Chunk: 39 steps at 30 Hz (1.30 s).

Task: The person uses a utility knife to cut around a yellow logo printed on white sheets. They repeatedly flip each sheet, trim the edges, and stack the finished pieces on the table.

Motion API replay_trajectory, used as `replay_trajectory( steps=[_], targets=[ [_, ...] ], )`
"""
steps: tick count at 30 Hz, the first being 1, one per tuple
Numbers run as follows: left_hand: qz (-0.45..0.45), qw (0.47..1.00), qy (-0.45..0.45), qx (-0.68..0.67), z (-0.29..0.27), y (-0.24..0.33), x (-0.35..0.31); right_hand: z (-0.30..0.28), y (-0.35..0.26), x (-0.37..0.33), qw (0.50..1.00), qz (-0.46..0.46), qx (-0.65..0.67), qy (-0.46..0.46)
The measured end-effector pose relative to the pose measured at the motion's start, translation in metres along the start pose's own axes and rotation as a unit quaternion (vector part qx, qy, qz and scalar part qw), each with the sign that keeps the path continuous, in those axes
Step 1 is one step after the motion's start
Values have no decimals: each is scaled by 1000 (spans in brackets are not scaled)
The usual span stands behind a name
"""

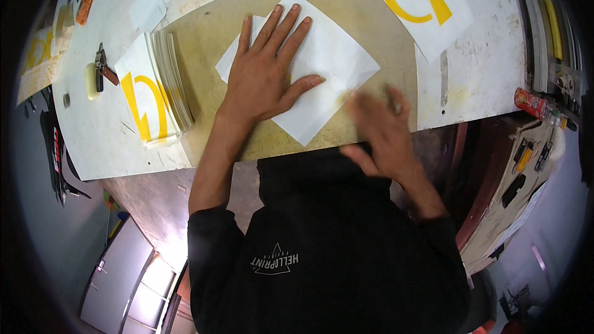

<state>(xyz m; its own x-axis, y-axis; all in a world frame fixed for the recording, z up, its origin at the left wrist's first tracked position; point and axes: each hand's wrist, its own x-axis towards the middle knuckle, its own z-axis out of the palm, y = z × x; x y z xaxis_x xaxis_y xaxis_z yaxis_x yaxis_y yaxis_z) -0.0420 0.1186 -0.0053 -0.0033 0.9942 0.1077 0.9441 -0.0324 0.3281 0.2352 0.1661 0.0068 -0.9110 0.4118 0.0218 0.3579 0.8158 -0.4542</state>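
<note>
Tan matting (204,55) bears white paper (331,55) — left hand (261,74) spread flat on it, right hand (387,139) nearby (blurred, grip unclear).

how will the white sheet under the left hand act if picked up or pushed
The white sheet looks thin, so it will probably be light and sag. Its surface seems smooth, so without the left hand spread on it, it may slide easily. Lying flat, it's unlikely to tip.

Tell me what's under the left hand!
White paper lies under the left hand, and a tan mat is under the paper. The parts that the palm and fingers cover can't be seen.
</note>
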Motion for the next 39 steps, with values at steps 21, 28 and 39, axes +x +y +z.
replay_trajectory(
  steps=[21,28,39],
  targets=[
    [-36,994,-97,-30,-25,16,-54,-2,45,-87,898,280,95,327],
    [-4,988,-137,69,-33,50,-111,-20,9,-36,984,-31,81,157],
    [-245,780,187,-545,-62,47,-121,-23,-12,-2,756,169,586,237]
  ],
)
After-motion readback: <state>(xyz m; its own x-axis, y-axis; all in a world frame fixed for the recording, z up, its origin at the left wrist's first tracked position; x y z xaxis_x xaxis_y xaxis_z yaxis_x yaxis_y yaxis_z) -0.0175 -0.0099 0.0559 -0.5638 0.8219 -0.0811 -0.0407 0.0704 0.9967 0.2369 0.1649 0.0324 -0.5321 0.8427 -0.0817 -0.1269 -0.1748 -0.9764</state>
